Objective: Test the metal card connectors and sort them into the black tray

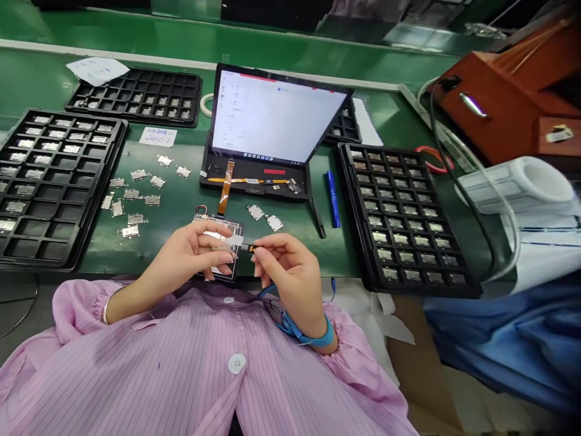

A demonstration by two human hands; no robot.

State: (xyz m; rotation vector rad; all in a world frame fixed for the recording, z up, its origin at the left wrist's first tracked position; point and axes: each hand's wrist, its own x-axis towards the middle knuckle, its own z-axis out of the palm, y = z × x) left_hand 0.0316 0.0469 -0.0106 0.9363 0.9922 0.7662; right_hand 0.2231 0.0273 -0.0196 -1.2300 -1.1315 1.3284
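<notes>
Over the front edge of the green table, my left hand (195, 247) grips a small silver circuit module (235, 241) between thumb and fingers. My right hand (288, 263), with a blue strap at its wrist, pinches a short black connector strip (247, 247) at the module's right end. Just beneath my left hand lies a black circuit board (233, 229), partly covered by the fingers. An orange flat ribbon cable (225, 191) runs from that board up to an opened tablet screen (276, 118) in a black case. Two white plates (274, 223) lie beyond my hands.
Several loose silver modules (131, 194) are scattered at left, beside a black compartment tray (34, 239). Another filled tray (379, 260) stands at right. A blue pen (333, 200) lies near it. Further right are a white roll (521, 181) and a red-brown box (503, 115).
</notes>
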